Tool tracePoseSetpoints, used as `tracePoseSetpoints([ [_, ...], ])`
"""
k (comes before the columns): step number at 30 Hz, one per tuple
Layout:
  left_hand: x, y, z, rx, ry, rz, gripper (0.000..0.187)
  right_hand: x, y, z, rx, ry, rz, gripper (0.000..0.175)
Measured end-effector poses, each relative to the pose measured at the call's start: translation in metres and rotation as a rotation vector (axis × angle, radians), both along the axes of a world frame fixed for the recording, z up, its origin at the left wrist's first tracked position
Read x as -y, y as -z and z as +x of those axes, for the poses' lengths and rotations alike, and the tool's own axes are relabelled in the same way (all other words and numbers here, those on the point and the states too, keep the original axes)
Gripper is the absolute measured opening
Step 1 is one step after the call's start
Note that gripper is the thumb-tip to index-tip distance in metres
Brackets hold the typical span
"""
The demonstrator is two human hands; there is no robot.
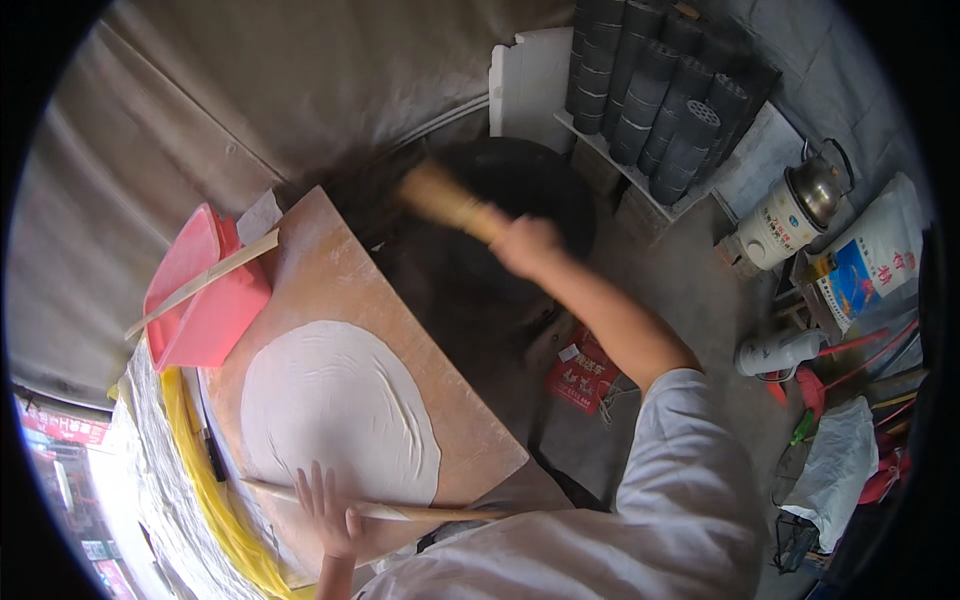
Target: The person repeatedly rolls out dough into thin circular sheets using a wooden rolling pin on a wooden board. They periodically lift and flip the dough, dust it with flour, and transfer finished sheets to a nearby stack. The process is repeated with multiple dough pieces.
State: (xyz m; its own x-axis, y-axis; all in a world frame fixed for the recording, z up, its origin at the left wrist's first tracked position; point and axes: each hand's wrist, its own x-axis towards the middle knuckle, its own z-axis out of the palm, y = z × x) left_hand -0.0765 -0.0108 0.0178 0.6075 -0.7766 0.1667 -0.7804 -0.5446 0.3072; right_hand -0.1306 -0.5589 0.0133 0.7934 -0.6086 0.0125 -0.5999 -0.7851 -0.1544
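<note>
My right hand grips a straw brush, blurred, its bristles pointing away to the upper left. Beneath the brush is a large round black pan. On a floured wooden board lies a wide, thin round of dough with creases on its surface. My left hand rests palm down, fingers spread, across a long thin rolling pin along the dough's near edge. Whether dough is wrapped on the pin I cannot tell.
A pink plastic bin with a wooden strip across it stands at the board's left corner. Yellow plastic sheeting borders the board. Stacked honeycomb coal briquettes, a kettle on a small stove and a sack stand right.
</note>
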Motion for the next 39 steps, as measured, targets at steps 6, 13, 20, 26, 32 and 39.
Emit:
tracePoseSetpoints([
  [6,-0.001,0.007,0.009,0.019,0.042,-0.016,0.072,-0.035,0.038,-0.044,-0.029,0.185,0.087,0.069],
  [13,0.002,0.004,0.005,-0.001,0.052,-0.072,0.068,-0.005,0.087,-0.264,0.01,0.406,-0.037,0.071],
  [20,-0.003,0.005,0.003,-0.025,0.048,-0.113,0.065,-0.049,0.044,-0.245,0.02,0.205,-0.119,0.073],
  [26,0.003,-0.001,0.005,-0.088,0.072,-0.138,0.064,0.096,0.069,-0.16,0.258,0.567,-0.055,0.062],
  [32,0.005,-0.012,0.009,-0.13,0.034,-0.096,0.067,-0.009,-0.114,0.173,0.605,-0.322,-0.02,0.051],
  [39,0.0,-0.009,0.002,-0.119,-0.054,-0.196,0.067,-0.153,-0.16,0.362,0.323,-0.665,-0.076,0.053],
])
